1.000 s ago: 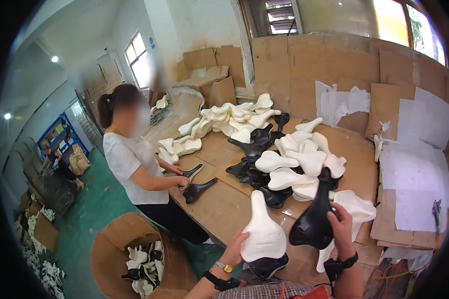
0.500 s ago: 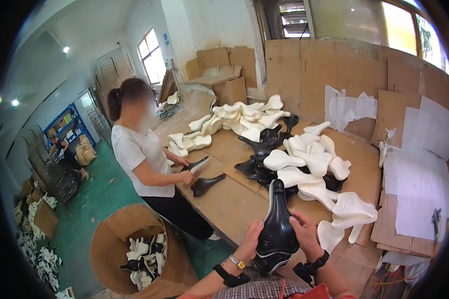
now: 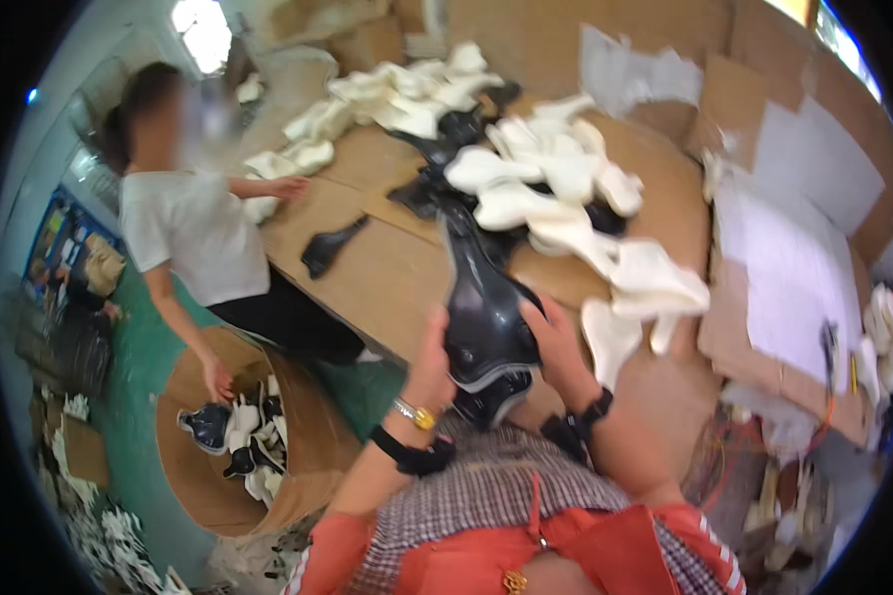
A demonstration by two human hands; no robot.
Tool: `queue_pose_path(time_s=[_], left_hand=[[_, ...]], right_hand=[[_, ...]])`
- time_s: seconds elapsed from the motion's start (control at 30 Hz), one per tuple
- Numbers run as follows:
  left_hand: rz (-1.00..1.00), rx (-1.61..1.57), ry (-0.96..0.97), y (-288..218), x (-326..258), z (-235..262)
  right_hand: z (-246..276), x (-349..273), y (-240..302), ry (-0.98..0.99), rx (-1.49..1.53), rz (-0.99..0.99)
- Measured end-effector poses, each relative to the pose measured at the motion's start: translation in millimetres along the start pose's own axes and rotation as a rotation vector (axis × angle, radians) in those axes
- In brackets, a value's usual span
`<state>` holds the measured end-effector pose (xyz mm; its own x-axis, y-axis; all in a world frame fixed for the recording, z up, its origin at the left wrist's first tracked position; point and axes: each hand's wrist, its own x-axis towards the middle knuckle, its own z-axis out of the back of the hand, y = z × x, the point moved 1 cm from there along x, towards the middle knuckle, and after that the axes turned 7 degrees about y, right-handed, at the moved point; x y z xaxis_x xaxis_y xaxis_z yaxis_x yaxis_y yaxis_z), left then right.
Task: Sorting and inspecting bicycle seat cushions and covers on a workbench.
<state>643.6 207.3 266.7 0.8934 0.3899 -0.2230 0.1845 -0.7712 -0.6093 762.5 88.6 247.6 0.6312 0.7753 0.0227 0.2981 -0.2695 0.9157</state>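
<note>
A glossy black bicycle saddle (image 3: 488, 312) with a pale rim is held in front of me, its narrow nose pointing away. My left hand (image 3: 433, 365) grips its left side and my right hand (image 3: 563, 349) grips the right, both thumbs along the edges. Below its wide rear end another black saddle-shaped piece (image 3: 491, 399) shows; most of it is hidden. Just beyond lies a heap of white saddle pieces (image 3: 556, 164), with several black saddles (image 3: 456, 129) among it. A single black saddle (image 3: 333, 246) rests apart on the cardboard-covered table (image 3: 367, 293).
At the left, a co-worker (image 3: 193, 238) in a white top reaches into a round cardboard bin (image 3: 187, 486) holding black and white saddles. Upright cardboard sheets (image 3: 655, 35) line the table's back. White sheets (image 3: 779, 268) cover a cardboard stack at right.
My view has tilted down and shifted right. The co-worker's one hand has moved from the table to the bin, where a black saddle lies below it. My hands still hold the saddle.
</note>
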Motion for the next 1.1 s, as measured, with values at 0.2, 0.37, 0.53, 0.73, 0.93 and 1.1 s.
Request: queue_pose_path(time_s=[0.2,0.37,0.53,0.73,0.93,1.1], left_hand=[[0.014,0.199,0.09,33.9,0.2,30.0],[-0.073,0.262,0.058,-5.3,-4.4,22.9],[-0.143,0.061,0.129,-36.7,6.6,36.9],[-0.312,-0.025,0.005,-47.8,5.5,36.9],[-0.292,-0.158,0.031,-43.0,10.1,52.5],[-0.207,-0.282,0.045,-41.0,12.6,60.3]], right_hand=[[12.9,-36.4,0.3,-0.07,-0.02,-0.041],[12.0,-39.0,-5.5,0.097,-0.172,-0.055],[6.9,-40.2,-16.7,0.207,-0.194,-0.084],[-0.4,-38.2,-9.2,0.33,-0.209,-0.123],[-2.6,-41.1,-6.2,0.353,-0.226,-0.117],[-7.1,-39.7,-0.5,0.408,-0.246,-0.085]])
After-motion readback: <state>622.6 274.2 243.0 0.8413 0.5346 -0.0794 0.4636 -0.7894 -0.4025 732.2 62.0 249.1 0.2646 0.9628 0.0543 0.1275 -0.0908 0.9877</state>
